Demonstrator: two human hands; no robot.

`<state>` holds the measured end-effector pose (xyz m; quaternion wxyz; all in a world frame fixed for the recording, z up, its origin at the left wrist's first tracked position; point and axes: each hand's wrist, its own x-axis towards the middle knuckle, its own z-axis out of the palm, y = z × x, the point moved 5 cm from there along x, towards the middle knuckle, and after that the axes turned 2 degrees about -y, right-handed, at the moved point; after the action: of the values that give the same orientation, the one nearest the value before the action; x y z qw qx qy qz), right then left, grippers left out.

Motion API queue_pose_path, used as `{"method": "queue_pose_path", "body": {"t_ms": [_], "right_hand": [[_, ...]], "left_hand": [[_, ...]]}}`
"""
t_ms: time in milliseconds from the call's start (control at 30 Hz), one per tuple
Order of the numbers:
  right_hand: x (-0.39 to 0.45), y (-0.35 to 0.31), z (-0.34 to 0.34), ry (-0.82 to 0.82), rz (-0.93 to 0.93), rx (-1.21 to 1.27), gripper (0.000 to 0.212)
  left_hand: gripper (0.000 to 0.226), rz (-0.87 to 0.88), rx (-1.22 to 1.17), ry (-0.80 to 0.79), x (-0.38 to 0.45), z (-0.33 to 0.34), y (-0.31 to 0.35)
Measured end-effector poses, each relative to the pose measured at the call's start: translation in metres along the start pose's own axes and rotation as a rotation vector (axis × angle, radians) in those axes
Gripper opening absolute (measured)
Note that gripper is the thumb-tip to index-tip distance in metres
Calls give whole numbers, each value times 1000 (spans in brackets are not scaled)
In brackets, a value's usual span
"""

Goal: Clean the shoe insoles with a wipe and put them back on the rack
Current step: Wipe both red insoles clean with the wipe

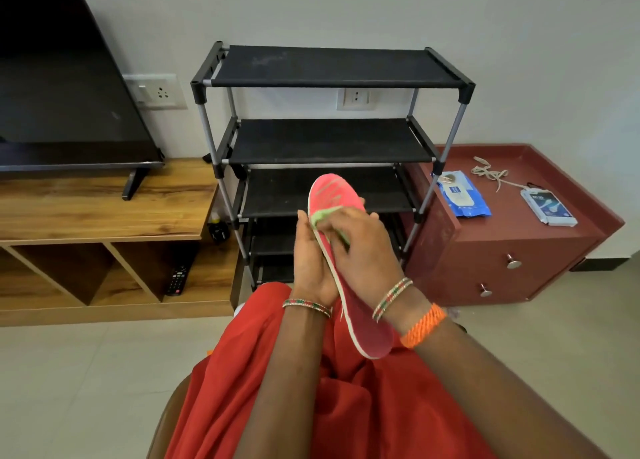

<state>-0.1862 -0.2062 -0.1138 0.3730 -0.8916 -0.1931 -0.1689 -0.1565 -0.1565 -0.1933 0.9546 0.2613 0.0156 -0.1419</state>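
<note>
Head view: I see a pink insole (341,251) held upright over the lap, toe end up. Left hand (311,261) grips its left edge from behind, fingers curled round it. Right hand (363,247) pinches a pale green wipe (327,216) flat against the insole's upper face. Just beyond both hands stands the black shoe rack (329,140). To the right of the hands, a red cabinet's tabletop (588,195) carries a blue wipes pack (462,195).

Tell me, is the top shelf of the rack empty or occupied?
Empty: the rack's top shelf shows only bare black fabric.
</note>
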Motion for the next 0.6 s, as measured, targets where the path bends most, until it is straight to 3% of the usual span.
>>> {"method": "queue_pose_path", "body": {"t_ms": [133, 333, 433, 600], "right_hand": [[-15, 8, 5, -34, 29, 45, 23], [30, 10, -14, 63, 60, -6, 12], [26, 8, -6, 17, 60, -6, 16], [-8, 10, 9, -104, 99, 45, 23]], "left_hand": [[81, 3, -101, -2, 1, -5, 5], [61, 19, -8, 53, 0, 9, -7], [58, 32, -34, 50, 0, 2, -2], [82, -30, -47, 70, 2, -12, 2]]}}
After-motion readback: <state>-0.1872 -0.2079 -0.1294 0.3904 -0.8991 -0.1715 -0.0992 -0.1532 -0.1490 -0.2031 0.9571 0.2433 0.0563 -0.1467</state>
